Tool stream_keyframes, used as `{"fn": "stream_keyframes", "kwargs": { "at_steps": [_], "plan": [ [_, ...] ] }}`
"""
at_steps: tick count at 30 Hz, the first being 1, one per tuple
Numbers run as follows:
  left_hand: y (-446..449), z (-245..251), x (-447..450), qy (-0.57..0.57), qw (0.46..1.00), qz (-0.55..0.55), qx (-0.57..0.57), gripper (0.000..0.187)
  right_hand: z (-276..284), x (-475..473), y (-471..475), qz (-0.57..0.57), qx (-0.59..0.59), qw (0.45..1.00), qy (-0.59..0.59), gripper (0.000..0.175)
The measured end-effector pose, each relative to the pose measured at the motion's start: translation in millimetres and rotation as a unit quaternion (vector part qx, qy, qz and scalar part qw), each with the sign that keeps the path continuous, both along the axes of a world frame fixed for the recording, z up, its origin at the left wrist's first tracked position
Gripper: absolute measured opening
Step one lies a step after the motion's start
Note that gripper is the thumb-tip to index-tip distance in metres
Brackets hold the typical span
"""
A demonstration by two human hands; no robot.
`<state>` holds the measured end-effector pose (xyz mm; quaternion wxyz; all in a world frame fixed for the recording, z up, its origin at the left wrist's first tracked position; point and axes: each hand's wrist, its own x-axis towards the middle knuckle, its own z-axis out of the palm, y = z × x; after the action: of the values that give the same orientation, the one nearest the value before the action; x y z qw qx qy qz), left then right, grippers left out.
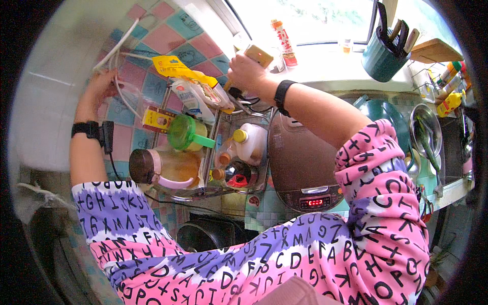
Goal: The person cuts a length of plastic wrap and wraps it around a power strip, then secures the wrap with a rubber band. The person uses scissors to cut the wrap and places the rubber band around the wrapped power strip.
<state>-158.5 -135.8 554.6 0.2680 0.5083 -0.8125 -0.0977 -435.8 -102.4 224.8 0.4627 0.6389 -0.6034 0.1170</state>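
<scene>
My right hand (246,72) grips a gold-coloured boxy device (259,56) with a small red light, which looks like a power strip. Black plugs and cords (238,92) show just below that hand. At the left, my left hand (102,84) is up by the tiled wall, against a white cord (121,44) and a clear plastic bag (131,93). Its fingers are partly hidden, so its hold cannot be made out. Between the hands, a yellow food packet (171,66) and a white packet (190,97) stand in a metal rack (209,167).
A brown rice cooker (305,160) with a lit display stands right of the rack. The rack also holds a green-lidded jar (187,133), a pitcher (171,167) and several bottles (249,143). A knife holder (381,57) and a red-and-white bottle (284,44) stand on the windowsill.
</scene>
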Motion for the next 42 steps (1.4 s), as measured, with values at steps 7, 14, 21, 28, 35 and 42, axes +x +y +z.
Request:
{"fn": "stream_keyframes", "kwargs": {
  "at_steps": [7, 14, 21, 28, 35, 42],
  "plan": [
    [-9.0, -24.3, 19.6, -0.064, 0.995, 0.035, 0.068, 0.024, 8.3, 29.3, -35.2, -0.033, 0.081, 0.985, 0.151, 0.024],
    [2.2, -48.4, 12.8, -0.1, 0.993, 0.037, 0.058, 0.025, -9.2, 25.2, -32.8, 0.038, 0.05, 0.992, 0.11, 0.027],
    [-13.5, -55.4, 28.9, -0.035, 0.999, 0.014, 0.025, 0.015, -44.1, -27.2, 24.5, 0.317, 0.076, 0.939, 0.112, 0.018],
    [-12.0, -54.9, 28.5, -0.081, 0.996, -0.004, -0.034, 0.015, -60.9, -15.2, 12.5, 0.191, 0.347, 0.888, -0.234, 0.026],
    [-11.5, -63.8, 26.7, -0.086, 0.994, -0.031, -0.063, 0.021, -99.8, -4.0, -46.5, 0.294, 0.162, 0.744, -0.578, 0.023],
    [-16.5, -61.8, 16.4, -0.126, 0.988, 0.015, -0.087, 0.027, -114.7, 14.4, -85.6, 0.241, 0.079, 0.751, -0.609, 0.025]
  ]
}}
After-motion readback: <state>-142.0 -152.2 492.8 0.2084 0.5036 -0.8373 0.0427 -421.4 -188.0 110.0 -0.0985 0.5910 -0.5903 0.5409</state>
